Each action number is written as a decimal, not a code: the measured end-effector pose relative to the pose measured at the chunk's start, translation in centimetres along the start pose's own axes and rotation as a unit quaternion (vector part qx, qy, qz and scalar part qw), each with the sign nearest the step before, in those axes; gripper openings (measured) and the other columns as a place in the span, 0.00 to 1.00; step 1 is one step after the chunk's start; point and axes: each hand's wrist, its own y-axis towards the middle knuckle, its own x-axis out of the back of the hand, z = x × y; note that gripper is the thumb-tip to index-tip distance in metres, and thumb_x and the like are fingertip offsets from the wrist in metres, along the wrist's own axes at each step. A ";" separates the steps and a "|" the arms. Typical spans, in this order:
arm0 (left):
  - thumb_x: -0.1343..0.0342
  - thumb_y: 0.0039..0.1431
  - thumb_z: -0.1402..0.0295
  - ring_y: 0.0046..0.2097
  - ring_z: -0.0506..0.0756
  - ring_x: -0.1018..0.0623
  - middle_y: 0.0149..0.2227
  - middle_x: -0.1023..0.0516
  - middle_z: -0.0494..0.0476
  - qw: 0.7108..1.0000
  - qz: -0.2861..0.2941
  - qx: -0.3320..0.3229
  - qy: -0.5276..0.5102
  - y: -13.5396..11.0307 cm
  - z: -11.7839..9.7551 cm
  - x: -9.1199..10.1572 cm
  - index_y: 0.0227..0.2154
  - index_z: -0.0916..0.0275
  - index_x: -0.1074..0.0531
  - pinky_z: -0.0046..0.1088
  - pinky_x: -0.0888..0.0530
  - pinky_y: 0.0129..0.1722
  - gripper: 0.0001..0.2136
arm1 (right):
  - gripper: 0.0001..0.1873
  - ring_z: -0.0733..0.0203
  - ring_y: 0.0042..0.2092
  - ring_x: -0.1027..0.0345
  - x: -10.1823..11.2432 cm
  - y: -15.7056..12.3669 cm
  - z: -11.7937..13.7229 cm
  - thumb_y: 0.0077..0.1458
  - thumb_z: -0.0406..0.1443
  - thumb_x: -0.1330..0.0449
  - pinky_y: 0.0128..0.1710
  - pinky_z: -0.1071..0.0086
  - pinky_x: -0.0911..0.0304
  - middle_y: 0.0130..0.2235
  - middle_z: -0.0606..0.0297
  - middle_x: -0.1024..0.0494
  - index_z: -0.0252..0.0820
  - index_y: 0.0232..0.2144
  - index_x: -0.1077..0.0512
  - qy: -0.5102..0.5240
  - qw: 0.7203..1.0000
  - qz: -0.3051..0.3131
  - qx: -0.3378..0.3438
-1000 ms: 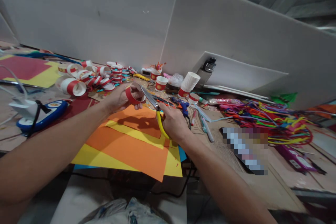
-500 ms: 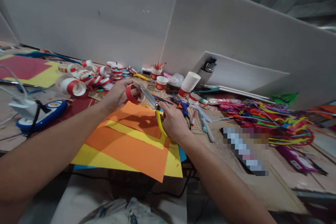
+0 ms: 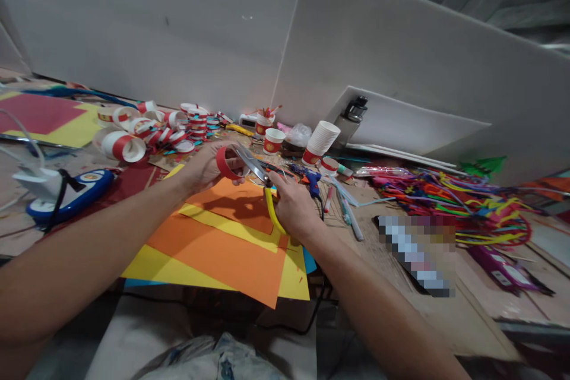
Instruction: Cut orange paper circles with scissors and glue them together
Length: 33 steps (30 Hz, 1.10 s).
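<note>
Pale grey panels stand along the back of a cluttered wooden worktop [image 3: 449, 314], with roof beams showing in the upper right corner. Toward the front edge lie overlapping orange and yellow paper sheets [image 3: 222, 249]. Above their far edge, the left hand [image 3: 205, 167] pinches a red paper ring [image 3: 224, 163], with its fingers curled round the band so that the ring is held up off the sheets. The right hand [image 3: 291, 208] is closed through the yellow handles of a pair of scissors [image 3: 262, 181]. The metal blades point left and away from the person and reach the near side of the ring, but how far they are parted cannot be made out. Just beyond the right hand lies a blue glue gun [image 3: 312, 180], with a few pens [image 3: 347, 211] beside it. Near the back edge, a stack of paper cups [image 3: 321, 141] leans over. Along the back left lies a heap of cut red-and-white cup rings [image 3: 146, 129]. A blue and white gadget [image 3: 73, 193] with a black cord sits at the left edge. A tangle of bright craft strips [image 3: 463, 205] covers the right side.
</note>
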 end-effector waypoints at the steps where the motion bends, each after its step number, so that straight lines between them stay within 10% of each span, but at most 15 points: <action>1: 0.31 0.47 0.63 0.21 0.50 0.28 0.21 0.27 0.53 1.000 0.004 -0.002 0.011 0.0 0.0 0.1 0.25 0.66 0.27 0.24 0.31 0.20 0.12 | 0.24 0.49 0.47 0.27 0.0 0.0 0.0 0.65 0.37 0.52 0.43 0.63 0.37 0.49 0.52 0.22 0.44 0.61 0.34 -0.001 1.000 -0.001 0.000; 10: 0.28 0.44 0.61 0.24 0.52 0.24 0.22 0.23 0.54 0.995 -0.069 -0.032 0.066 0.2 -0.6 0.4 0.26 0.65 0.28 0.27 0.27 0.26 0.16 | 0.24 0.49 0.47 0.28 -0.5 0.2 -0.4 0.64 0.38 0.50 0.42 0.64 0.37 0.49 0.51 0.23 0.42 0.60 0.34 -0.006 1.000 -0.011 0.001; 33: 0.27 0.41 0.57 0.22 0.52 0.24 0.21 0.23 0.54 0.999 -0.034 -0.011 0.023 0.1 -0.7 0.8 0.26 0.63 0.32 0.26 0.28 0.23 0.20 | 0.24 0.50 0.48 0.28 -0.3 0.0 -0.3 0.64 0.38 0.51 0.45 0.65 0.37 0.49 0.52 0.23 0.42 0.61 0.34 -0.001 1.000 -0.016 0.010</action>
